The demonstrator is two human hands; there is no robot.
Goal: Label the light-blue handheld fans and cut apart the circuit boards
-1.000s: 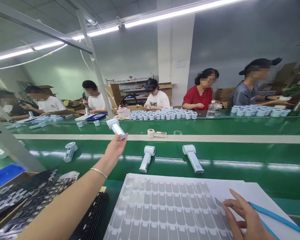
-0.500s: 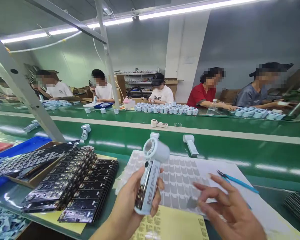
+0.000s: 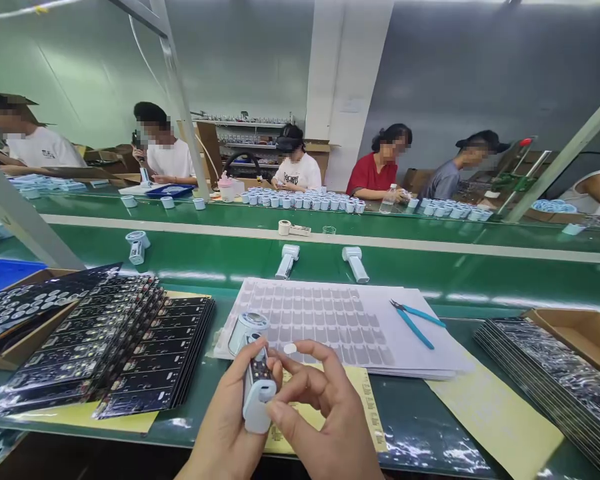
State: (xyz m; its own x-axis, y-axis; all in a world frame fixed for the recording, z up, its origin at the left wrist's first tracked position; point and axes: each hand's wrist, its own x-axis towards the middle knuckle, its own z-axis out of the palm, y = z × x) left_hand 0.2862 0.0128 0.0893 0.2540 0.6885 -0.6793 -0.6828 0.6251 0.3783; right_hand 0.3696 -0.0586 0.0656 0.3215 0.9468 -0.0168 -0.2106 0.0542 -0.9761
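My left hand (image 3: 225, 427) grips a pale blue hand-held fan (image 3: 253, 373) low in the middle of the view, its round head tilted away from me. My right hand (image 3: 325, 413) is curled beside it, thumb against the fan's base, with a small whitish sticker (image 3: 290, 348) on a fingertip. Just beyond lies a white sheet of grey stickers (image 3: 330, 317) on the green bench.
Blue tweezers (image 3: 414, 319) rest on the sheet's right part. Stacks of black sheets (image 3: 130, 353) lie left, more at right (image 3: 545, 373). Three fans (image 3: 355, 263) sit on the green conveyor (image 3: 430, 267). Several people work across it behind rows of pale blue parts (image 3: 305, 200).
My left hand took a fan off the conveyor and brought it close. My right hand left the sticker sheet with a sticker and closed in on the fan. The view tilted down.
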